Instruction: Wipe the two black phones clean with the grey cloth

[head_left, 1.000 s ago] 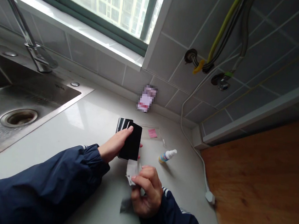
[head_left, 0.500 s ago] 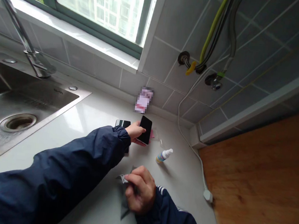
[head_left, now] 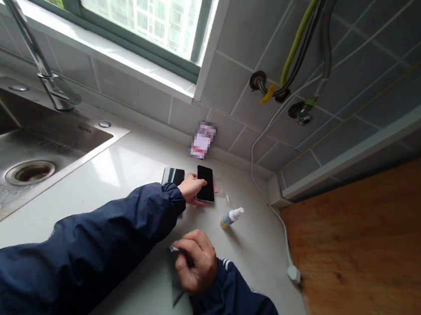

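My left hand (head_left: 191, 187) reaches across the counter and grips a black-screened phone (head_left: 207, 179) by its left side, thumb on the screen. Beside that wrist lies another dark-screened device (head_left: 173, 175), partly covered by my sleeve. Closer to me, my right hand (head_left: 198, 262) is closed with a pinch on a thin grey cloth (head_left: 178, 297); its pale corner pokes out at the fingertips, and most of it is hidden behind the hand. A small white-topped spray bottle (head_left: 229, 217) stands upright to the right. Something pink (head_left: 215, 189) shows at the phone's right edge.
A pixelated phone-shaped item (head_left: 202, 141) leans at the tiled wall. To the left is a steel sink (head_left: 120, 135) with a tall faucet (head_left: 50, 85). A white cable (head_left: 266, 202) runs down to a plug (head_left: 293, 274) by the wooden panel (head_left: 367, 244) on the right.
The phone in my left hand has shifted slightly down and right and looks flatter to the counter. My right hand has moved slightly up and left, and less of the cloth shows.
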The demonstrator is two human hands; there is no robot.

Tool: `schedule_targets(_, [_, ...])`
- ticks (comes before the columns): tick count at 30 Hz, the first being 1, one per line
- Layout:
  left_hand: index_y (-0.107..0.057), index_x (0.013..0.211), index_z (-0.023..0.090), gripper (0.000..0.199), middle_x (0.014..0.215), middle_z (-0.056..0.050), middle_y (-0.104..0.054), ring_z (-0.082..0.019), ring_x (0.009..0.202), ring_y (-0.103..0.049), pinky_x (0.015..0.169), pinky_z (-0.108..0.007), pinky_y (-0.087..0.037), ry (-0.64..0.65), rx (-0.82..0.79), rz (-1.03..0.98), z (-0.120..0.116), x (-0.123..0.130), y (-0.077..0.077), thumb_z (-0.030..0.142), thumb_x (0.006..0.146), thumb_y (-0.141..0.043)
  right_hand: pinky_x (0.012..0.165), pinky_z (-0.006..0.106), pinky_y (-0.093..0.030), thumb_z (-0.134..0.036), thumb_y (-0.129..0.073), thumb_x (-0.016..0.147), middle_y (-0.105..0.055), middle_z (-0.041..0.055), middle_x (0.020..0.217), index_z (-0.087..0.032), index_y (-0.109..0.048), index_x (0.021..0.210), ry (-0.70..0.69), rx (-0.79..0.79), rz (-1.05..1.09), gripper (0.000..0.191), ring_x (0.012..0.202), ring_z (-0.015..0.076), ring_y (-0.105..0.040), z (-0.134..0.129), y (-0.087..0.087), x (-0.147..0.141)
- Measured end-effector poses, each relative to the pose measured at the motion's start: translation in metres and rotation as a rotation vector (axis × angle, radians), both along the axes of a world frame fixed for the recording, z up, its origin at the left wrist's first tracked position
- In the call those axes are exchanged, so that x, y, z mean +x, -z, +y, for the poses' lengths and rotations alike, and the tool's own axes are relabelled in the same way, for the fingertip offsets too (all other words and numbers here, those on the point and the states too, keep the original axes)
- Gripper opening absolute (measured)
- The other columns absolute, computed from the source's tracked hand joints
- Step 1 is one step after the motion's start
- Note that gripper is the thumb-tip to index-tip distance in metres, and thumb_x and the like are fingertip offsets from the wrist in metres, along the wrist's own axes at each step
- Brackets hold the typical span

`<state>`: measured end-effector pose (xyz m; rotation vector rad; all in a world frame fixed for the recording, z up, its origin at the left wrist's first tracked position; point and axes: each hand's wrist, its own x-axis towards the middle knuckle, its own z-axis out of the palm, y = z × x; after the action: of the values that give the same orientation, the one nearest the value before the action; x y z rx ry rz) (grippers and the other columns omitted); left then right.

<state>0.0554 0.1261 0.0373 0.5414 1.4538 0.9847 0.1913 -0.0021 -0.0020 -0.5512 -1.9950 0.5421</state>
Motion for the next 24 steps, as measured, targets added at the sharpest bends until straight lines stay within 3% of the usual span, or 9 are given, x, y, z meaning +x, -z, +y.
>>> schedule_targets(3, [-0.03, 0.146, 0.026, 0.077, 0.097, -0.003, -0.052, -0.014, 0.065, -0.051, 0.061, -0.042, -0.061, 0.018, 0.011, 0.013, -0.005, -0.002, -0.004, 0.031, 0.08, -0.07, 0.064, 0.032, -0.046, -0.011, -0.053, 0.081, -0.062, 0.0046, 0.078, -0.02, -0.069, 0.093, -0.008, -0.028, -0.002, 0.022, 0.071, 0.0183, -0.056, 0.0, -0.002, 0.0])
schedule_targets(7, [-0.037, 0.139, 0.025, 0.07, 0.095, -0.005, -0.047, -0.017, 0.068, -0.049, 0.061, -0.049, -0.06, 0.053, 0.009, 0.032, -0.015, -0.006, -0.013, 0.036, 0.077, -0.068, 0.063, 0.031, -0.049, -0.013, -0.053, 0.083, -0.062, 0.0052, 0.079, -0.02, -0.07, 0.091, -0.007, -0.105, 0.018, 0.02, 0.071, 0.0181, -0.059, 0.0, -0.005, 0.0])
schedule_targets(11, [-0.049, 0.121, 0.027, 0.046, 0.107, -0.008, -0.048, -0.019, 0.073, -0.057, 0.062, -0.044, -0.06, 0.08, 0.013, -0.022, -0.028, -0.014, -0.021, 0.042, 0.08, -0.063, 0.06, 0.029, -0.05, -0.014, -0.052, 0.085, -0.062, 0.0051, 0.078, -0.019, -0.069, 0.09, 0.006, -0.181, 0.072, 0.018, 0.068, 0.0168, -0.06, 0.001, -0.009, 0.0])
schedule_targets(15, [-0.049, 0.113, 0.024, 0.034, 0.119, -0.009, -0.048, -0.016, 0.071, -0.062, 0.065, -0.036, -0.06, 0.083, 0.014, -0.114, -0.039, -0.023, -0.025, 0.041, 0.084, -0.055, 0.061, 0.029, -0.05, -0.016, -0.054, 0.085, -0.063, 0.0045, 0.077, -0.019, -0.069, 0.09, 0.006, -0.21, 0.119, 0.017, 0.069, 0.017, -0.06, 0.003, -0.012, -0.001])
schedule_targets(19, [-0.049, 0.119, 0.024, 0.036, 0.134, -0.012, -0.047, -0.017, 0.078, -0.066, 0.069, -0.033, -0.059, 0.101, 0.037, -0.153, -0.048, -0.027, -0.027, 0.038, 0.087, -0.055, 0.064, 0.029, -0.05, -0.018, -0.055, 0.087, -0.064, 0.0033, 0.077, -0.02, -0.069, 0.091, 0.025, -0.247, 0.155, 0.014, 0.07, 0.0169, -0.062, 0.007, -0.014, 0.001])
schedule_targets(24, [-0.051, 0.131, 0.03, 0.054, 0.152, -0.015, -0.04, -0.029, 0.099, -0.068, 0.069, -0.035, -0.059, 0.172, 0.101, -0.138, -0.069, -0.027, -0.027, 0.041, 0.082, -0.07, 0.068, 0.03, -0.049, -0.022, -0.05, 0.095, -0.064, 0.004, 0.082, -0.02, -0.068, 0.097, 0.084, -0.297, 0.214, 0.019, 0.075, 0.0172, -0.062, 0.01, -0.013, 0.005])
